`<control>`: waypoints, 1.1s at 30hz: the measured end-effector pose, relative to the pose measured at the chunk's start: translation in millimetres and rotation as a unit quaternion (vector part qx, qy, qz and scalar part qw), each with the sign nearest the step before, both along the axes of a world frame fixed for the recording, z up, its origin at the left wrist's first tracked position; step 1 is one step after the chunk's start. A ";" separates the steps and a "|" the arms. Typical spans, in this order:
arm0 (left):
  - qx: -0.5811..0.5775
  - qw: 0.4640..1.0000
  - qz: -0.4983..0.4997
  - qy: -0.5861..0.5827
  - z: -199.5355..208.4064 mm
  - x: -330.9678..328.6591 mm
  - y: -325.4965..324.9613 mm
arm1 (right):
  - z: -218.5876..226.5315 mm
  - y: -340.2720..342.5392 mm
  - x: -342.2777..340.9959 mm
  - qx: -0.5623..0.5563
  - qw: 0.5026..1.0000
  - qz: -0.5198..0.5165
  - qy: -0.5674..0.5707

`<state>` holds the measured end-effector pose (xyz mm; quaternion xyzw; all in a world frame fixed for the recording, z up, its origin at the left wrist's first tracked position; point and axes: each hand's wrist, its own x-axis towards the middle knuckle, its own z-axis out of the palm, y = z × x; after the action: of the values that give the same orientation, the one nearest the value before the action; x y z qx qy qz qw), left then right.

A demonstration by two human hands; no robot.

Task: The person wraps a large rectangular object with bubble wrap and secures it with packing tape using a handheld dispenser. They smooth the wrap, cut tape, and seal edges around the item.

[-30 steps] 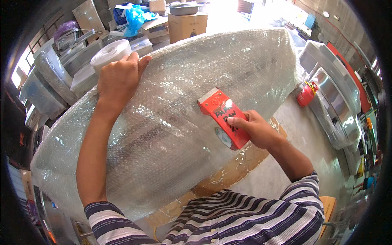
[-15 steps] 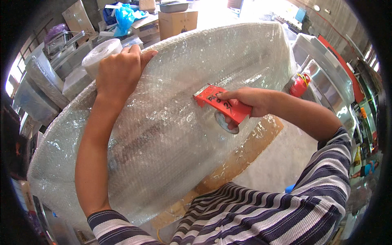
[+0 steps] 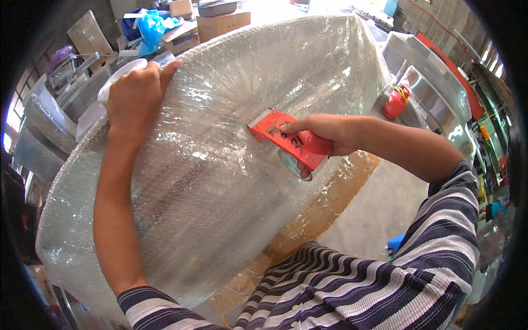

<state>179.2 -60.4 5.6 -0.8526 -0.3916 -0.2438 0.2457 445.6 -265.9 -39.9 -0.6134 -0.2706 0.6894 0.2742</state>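
Observation:
A large bulky thing wrapped in clear bubble wrap [image 3: 220, 187] stretches across the view in front of me. My left hand [image 3: 135, 99] is closed over its far left edge, gripping the wrap, with the thumb lying along the edge. Most of those fingers are out of sight behind the hand. In my right hand [image 3: 330, 135] is a red tape dispenser [image 3: 286, 135], held over the middle of the wrap with its cutting end pointing up and left. A tape roll [image 3: 295, 166] sits on its underside. I cannot tell whether the dispenser touches the wrap.
A white roll [image 3: 118, 77] stands behind my left hand. Brown cardboard [image 3: 324, 209] lies under the wrapped thing's near edge. Cardboard boxes [image 3: 223, 26] and a blue plastic bag [image 3: 151, 30] are at the back. A red bottle-shaped object [image 3: 396, 103] and wrapped panels [image 3: 434, 77] stand at the right.
My left hand has shifted slightly left along the edge, and the wrap's creases look different, more drawn. The dispenser stays in my right hand over the wrap. The whole view has moved a little.

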 end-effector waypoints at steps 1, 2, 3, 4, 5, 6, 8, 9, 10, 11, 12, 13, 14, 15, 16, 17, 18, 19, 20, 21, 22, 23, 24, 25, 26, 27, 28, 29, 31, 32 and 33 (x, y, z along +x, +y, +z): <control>-0.006 1.000 -0.003 -0.001 1.9 -0.9 2.8 | 0.7 -0.2 1.3 0.005 1.000 0.005 0.015; -0.013 1.000 -0.006 -0.002 3.7 -1.9 6.7 | 0.9 -0.7 2.7 0.010 0.999 0.011 0.030; -0.019 1.000 -0.009 -0.003 4.1 -2.6 10.8 | 0.0 -1.5 4.1 -0.001 1.000 0.015 0.023; -0.019 1.000 -0.009 -0.004 4.0 -2.7 15.8 | -0.9 -2.3 5.9 -0.012 1.000 0.017 0.014; -0.018 1.000 -0.010 -0.006 3.7 -2.8 20.6 | -2.4 -3.6 7.8 -0.023 1.000 0.019 0.005; -0.018 1.000 -0.011 -0.007 3.4 -3.0 24.9 | -5.8 -5.3 10.8 -0.020 1.000 0.022 0.008; -0.031 0.999 -0.005 -0.011 5.0 -1.4 33.2 | -13.4 -9.2 15.8 -0.013 0.999 0.027 0.015; -0.038 0.999 -0.003 -0.013 5.5 -0.2 37.0 | -15.9 -14.5 13.8 -0.009 0.999 -0.025 0.032; -0.034 0.999 -0.003 -0.010 4.4 -0.3 39.6 | -21.6 -19.5 12.4 -0.017 0.998 -0.046 0.030; -0.030 1.000 -0.003 -0.008 3.2 -0.4 41.9 | -27.3 -25.2 12.2 -0.026 0.997 -0.068 0.028; -0.026 1.000 -0.004 -0.006 1.9 0.6 43.2 | -31.6 -31.5 13.5 -0.035 0.995 -0.091 0.025; -0.031 1.000 -0.002 -0.006 0.4 3.1 43.7 | -30.5 -40.9 15.5 -0.025 0.995 -0.059 0.073; -0.035 0.999 0.000 -0.007 -0.6 5.8 43.5 | -29.9 -47.0 14.4 -0.032 0.994 -0.085 0.053; -0.041 0.999 0.001 -0.007 -1.3 9.2 43.9 | -25.7 -53.7 11.7 -0.039 0.993 -0.110 0.034; -0.044 0.999 0.007 -0.005 5.2 4.6 43.9 | -22.3 -56.1 6.9 -0.042 0.991 -0.126 0.017; -0.047 0.999 0.014 -0.003 12.5 -0.5 44.8 | -24.5 -59.2 6.1 -0.046 0.992 -0.116 -0.002; -0.050 0.999 0.022 -0.001 18.8 -6.1 44.6 | -28.1 -63.5 7.4 -0.049 0.993 -0.104 -0.021; -0.044 0.999 0.028 -0.002 19.3 -7.5 45.4 | -33.0 -68.3 9.5 -0.052 0.993 -0.096 -0.043; -0.036 0.999 0.036 -0.003 20.6 -10.4 45.3 | -36.9 -72.7 10.0 -0.040 0.995 -0.083 -0.040; -0.043 0.999 0.025 -0.006 10.1 0.3 49.2 | -42.2 -87.4 11.7 -0.042 0.994 -0.088 -0.041; -0.056 0.998 0.009 -0.015 0.8 9.0 52.8 | -46.7 -99.8 13.0 -0.044 0.994 -0.091 -0.041; -0.059 0.998 0.004 -0.020 0.9 9.7 51.5 | -50.9 -107.7 13.7 -0.031 0.994 -0.093 -0.046; -0.063 0.998 -0.001 -0.024 1.0 10.3 49.7 | -56.2 -114.4 15.9 -0.032 0.996 -0.081 -0.036; -0.067 0.998 0.011 -0.017 3.6 10.6 47.9 | -64.0 -118.6 18.9 -0.029 0.997 -0.069 -0.025; -0.072 0.997 0.023 -0.011 6.0 10.9 45.6 | -72.8 -123.4 21.8 -0.027 0.998 -0.057 -0.014; -0.077 0.996 0.034 -0.004 7.3 11.9 44.1 | -84.2 -131.2 24.1 -0.032 0.998 -0.055 -0.014; -0.069 0.997 0.039 0.000 11.9 14.1 43.5 | -97.2 -139.6 26.8 -0.032 0.998 -0.051 -0.012; -0.069 0.997 0.043 -0.001 10.3 13.5 44.3 | -106.6 -146.7 27.7 -0.040 0.998 -0.047 -0.015; -0.073 0.996 0.048 -0.006 8.5 10.7 47.1 | -119.0 -152.4 26.2 -0.012 0.999 -0.033 0.005; -0.078 0.996 0.048 -0.009 8.6 8.2 49.0 | -126.4 -154.1 24.9 0.003 1.000 -0.026 0.017; -0.082 0.995 0.048 -0.013 8.9 6.3 50.5 | -136.4 -155.9 24.3 0.018 0.999 -0.017 0.033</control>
<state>185.5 -9.8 14.5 -0.8469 -0.4538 -0.2099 0.1808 469.9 -421.9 -176.3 -0.5897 -0.2637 0.6996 0.3054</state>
